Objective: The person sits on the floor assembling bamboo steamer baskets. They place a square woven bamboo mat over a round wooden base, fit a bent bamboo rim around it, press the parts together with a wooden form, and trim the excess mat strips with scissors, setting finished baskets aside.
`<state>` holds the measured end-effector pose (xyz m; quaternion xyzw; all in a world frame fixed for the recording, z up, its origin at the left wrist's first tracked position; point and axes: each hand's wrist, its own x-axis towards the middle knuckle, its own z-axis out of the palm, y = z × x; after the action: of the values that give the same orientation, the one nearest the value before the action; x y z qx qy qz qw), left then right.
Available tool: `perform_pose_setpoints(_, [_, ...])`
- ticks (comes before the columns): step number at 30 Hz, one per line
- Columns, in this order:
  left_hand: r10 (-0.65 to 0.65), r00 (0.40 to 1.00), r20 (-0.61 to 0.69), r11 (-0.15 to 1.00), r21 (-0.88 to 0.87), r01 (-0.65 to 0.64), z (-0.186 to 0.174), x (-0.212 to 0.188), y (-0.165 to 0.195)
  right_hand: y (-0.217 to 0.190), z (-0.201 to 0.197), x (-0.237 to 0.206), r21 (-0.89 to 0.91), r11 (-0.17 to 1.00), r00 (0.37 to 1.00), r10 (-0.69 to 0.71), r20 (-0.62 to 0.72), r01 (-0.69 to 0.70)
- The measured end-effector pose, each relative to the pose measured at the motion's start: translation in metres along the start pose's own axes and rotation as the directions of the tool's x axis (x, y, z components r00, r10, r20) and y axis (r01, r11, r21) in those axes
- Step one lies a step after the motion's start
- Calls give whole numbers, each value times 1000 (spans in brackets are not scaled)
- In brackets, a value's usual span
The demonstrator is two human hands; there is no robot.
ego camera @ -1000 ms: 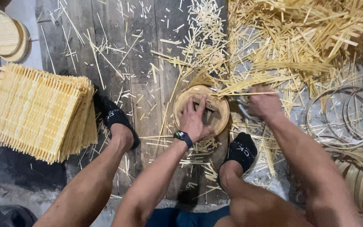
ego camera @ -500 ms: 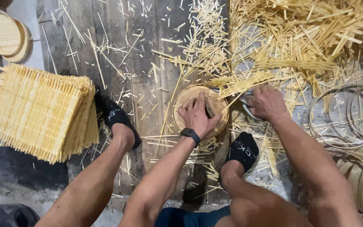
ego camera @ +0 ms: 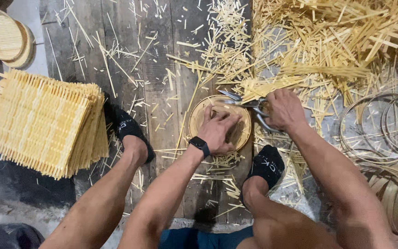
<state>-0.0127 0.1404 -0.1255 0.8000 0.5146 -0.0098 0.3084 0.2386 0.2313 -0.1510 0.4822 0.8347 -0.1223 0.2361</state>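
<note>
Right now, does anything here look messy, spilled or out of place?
Yes: bamboo offcuts lie scattered across the plank floor around the round tray under the left hand; the right hand holds shears.
</note>
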Motion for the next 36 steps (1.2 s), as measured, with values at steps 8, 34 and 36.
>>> perform_pose_setpoints(8, [12, 865, -501, 858, -439, -266, 12, 8, -31, 39, 16, -9, 451, 739, 861, 477, 176, -501])
perform_pose_setpoints(34, [-480, 713, -511, 827, -536, 172, 43, 61, -59, -51, 22, -50, 965, 54, 931, 281, 232, -257])
perform_pose_setpoints(36, [-692, 625, -362, 696, -563, 445, 44, 31, -72, -51, 31, -57, 933, -136, 922, 161, 352, -332])
